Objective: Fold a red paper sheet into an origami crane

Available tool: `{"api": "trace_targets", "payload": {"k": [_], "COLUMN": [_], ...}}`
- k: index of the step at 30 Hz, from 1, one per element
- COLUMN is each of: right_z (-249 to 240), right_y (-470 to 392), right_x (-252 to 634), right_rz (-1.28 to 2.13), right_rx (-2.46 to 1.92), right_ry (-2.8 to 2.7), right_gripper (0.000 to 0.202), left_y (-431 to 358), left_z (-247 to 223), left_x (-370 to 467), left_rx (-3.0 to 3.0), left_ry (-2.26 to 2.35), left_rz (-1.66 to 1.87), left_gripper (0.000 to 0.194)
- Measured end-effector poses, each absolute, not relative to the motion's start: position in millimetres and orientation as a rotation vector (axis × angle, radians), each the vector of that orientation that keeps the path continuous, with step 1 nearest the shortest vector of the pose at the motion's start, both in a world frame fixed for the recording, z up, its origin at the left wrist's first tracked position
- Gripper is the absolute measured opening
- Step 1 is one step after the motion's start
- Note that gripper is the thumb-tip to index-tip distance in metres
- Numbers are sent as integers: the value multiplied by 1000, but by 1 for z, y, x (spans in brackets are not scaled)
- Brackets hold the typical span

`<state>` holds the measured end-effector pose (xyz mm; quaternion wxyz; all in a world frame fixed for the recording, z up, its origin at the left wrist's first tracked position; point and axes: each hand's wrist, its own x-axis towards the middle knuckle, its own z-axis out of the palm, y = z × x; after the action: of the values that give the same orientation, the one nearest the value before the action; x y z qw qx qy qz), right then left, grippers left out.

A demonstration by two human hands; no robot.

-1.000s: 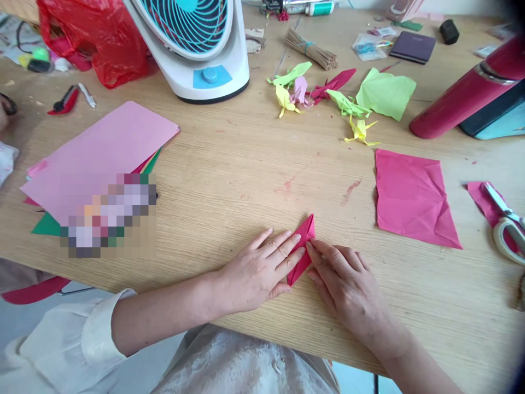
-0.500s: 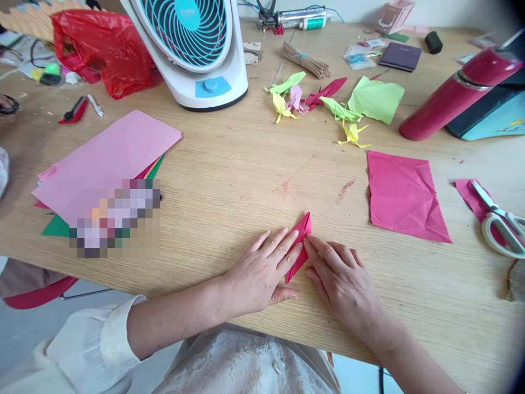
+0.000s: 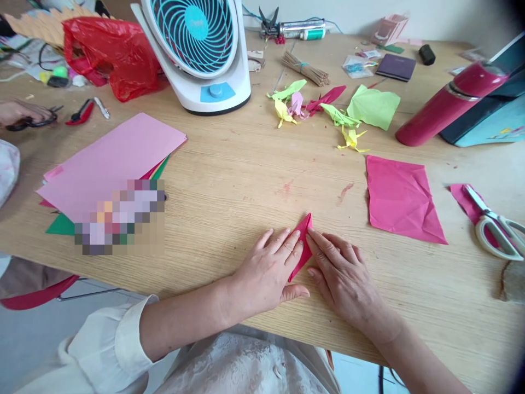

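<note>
A small folded piece of pink-red paper (image 3: 302, 253) lies on the table near its front edge, narrow and pointed at both ends. My left hand (image 3: 266, 271) rests flat with fingers spread, its fingertips pressing on the left side of the paper. My right hand (image 3: 342, 276) touches the right edge of the fold with its fingertips, the fingers extended and the thumb a little apart. To the right lies a creased pink square sheet (image 3: 404, 200). White-handled scissors (image 3: 494, 227) rest on a pink scrap farther right.
Folded paper figures, including a yellow one (image 3: 351, 139), sit behind. A fan (image 3: 213, 93), a red bag (image 3: 118, 54) and a red bottle (image 3: 451, 104) stand farther back. Pink sheets (image 3: 118, 158) lie left. Another person's hand (image 3: 28, 114) holds dark scissors at far left.
My right fingertips have moved slightly up along the paper's edge. At far left the other person's hand with dark scissors has come further into view. The camera view has shifted slightly.
</note>
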<state>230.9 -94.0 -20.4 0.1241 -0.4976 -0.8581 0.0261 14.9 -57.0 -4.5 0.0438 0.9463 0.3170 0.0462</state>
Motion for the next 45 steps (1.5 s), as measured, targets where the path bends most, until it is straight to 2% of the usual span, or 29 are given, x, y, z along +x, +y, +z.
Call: {"api": "trace_targets", "payload": {"k": [8,21,27,31,34,39,45], "right_z": [-23,-23,-21,-20,-19,-18,-17], "right_y": [-81,-72,-71,-69,-67,-66,-67], "right_x": [238,241,241,244,247,248,246], "right_rz": [133,191,219,228,229,232,230], "right_rx": [-1444,-1300,-1323,-1310,-1268,-1275,-1287], "right_ry": [-2564,-2657,-2690,-2693,-2712,-2720,-2706], "right_gripper": [63,69,70,71,70,64,62], "left_y": [-56,-55,-46,-36,-33,-38,-39], "left_z": [-6,-7,0,-1,-6,-11,-3], "left_x": [16,11,-14,-17,-17,-20,-23], "left_rx": [2869,2813,2836,2890,2878,2761,2665], "left_ry": [986,937,756,393,272,319,253], "left_rz": [212,149,151,164,113,69,77], "left_gripper": [91,89,67,59,63,78,72]}}
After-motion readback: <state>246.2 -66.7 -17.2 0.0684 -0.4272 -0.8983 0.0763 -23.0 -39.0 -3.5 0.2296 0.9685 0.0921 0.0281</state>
